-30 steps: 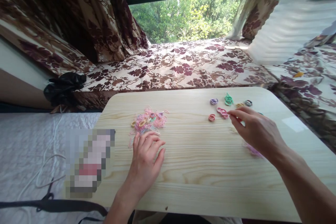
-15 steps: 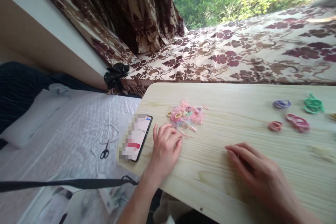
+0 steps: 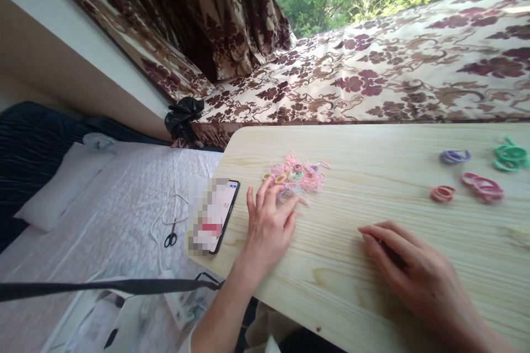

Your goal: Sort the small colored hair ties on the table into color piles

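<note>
Two bare hands are at a pale wood-grain table (image 3: 323,253). Left of centre, the left hand (image 3: 269,229) is palm down, fingers loosely spread, their tips at the lower edge of a mixed pile of elastic bands (image 3: 304,179). Right of centre, the right hand (image 3: 422,273) is curled, thumb close to the forefinger; whether they meet or pinch anything cannot be told.

By colour, the bands look partly separated. At the right of the frame, apart from the pile, lie four small single-colour groups: purple bands (image 3: 451,158), green bands (image 3: 511,155), pink bands (image 3: 480,182) and coral bands (image 3: 442,198). A pale, blurred bundle (image 3: 520,236) is cut off by the right edge. The pile itself, just above the left hand, remains mixed, so a good share appears ungrouped.

The pile looks loose and tangled: mostly thin pink strands, with a few thicker rings in yellow, purple and green among them. The grouped bands look thicker and smoother, looped over one another.

Farther out, a phone (image 3: 226,209), its screen partly pixelated, lies at the table's left edge. Black-handled scissors (image 3: 170,240) rest on the white bed (image 3: 128,193), lower left. A floral-covered sill (image 3: 393,88) spans the upper right.
</note>
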Available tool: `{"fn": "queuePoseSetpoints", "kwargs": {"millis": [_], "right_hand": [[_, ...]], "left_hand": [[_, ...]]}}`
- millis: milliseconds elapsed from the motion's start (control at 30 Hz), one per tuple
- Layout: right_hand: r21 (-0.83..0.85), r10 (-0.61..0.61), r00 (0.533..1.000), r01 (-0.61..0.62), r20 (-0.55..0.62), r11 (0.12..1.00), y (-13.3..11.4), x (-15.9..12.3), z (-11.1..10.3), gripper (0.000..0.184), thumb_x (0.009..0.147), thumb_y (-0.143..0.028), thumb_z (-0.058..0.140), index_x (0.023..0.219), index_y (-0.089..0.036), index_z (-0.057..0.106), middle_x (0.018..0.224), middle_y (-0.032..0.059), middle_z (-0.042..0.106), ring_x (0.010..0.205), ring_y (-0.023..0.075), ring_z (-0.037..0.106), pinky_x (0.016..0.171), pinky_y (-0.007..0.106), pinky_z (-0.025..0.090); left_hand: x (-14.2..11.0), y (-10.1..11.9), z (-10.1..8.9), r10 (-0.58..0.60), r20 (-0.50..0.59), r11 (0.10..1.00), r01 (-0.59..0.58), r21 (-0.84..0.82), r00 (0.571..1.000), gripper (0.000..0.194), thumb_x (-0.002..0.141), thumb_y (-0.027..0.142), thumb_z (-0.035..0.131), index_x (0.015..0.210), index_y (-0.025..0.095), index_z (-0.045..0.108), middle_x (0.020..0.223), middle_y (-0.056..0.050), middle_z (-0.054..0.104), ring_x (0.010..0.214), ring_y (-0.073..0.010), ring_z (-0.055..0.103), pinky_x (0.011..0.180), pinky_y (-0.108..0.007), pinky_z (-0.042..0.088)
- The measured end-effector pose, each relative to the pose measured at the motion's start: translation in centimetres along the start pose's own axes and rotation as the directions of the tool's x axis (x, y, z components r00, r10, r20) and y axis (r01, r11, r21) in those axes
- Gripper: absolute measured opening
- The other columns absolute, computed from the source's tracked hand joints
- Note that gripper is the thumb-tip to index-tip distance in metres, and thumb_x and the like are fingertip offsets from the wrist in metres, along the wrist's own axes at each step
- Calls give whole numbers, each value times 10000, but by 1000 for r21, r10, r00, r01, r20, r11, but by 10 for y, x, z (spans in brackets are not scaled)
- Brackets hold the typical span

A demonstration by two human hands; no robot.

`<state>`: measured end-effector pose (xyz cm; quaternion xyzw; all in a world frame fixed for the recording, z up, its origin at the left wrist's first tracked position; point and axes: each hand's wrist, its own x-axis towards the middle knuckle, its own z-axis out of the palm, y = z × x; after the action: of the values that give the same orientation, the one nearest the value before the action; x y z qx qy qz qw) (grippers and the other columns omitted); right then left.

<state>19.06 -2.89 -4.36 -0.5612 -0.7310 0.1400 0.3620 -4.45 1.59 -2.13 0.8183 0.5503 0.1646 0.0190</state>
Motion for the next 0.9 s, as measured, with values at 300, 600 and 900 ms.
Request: {"fn": "queuePoseSetpoints", "kwargs": {"millis": [300, 600, 900], "right_hand": [[-6, 5, 1000, -5, 10, 1000, -1, 0, 0, 198, 885, -343, 501, 905, -240, 670, 868, 28, 677, 726, 144, 655, 607, 241, 515], [-12, -1, 1000, 1, 1, 1000, -2, 1, 0, 188, 888, -326, 497, 902, -234, 660, 873, 38, 678, 728, 151, 655, 613, 246, 514], [-20, -18, 1000, 18, -5, 1000, -2, 0, -2, 177, 889, -316, 499, 896, -231, 655, 866, 33, 679, 720, 147, 654, 612, 243, 507]], "left_hand": [[0, -11, -5, -102, -129, 994, 105, 18, 986, 224, 855, 189, 532, 1008, 247, 685, 1119, -83, 585, 1276, -306, 390, 1084, -615, 219], [21, 3, 7, -75, -115, 997, 72, -24, 991, 180, 856, 194, 552, 966, 252, 682, 1143, -71, 582, 1285, -291, 385, 1085, -611, 201], [19, -1, 2, -94, -158, 995, 88, -45, 983, 92, 837, 190, 581, 819, 225, 664, 1053, -59, 613, 1244, -282, 420, 1069, -588, 239]]}}
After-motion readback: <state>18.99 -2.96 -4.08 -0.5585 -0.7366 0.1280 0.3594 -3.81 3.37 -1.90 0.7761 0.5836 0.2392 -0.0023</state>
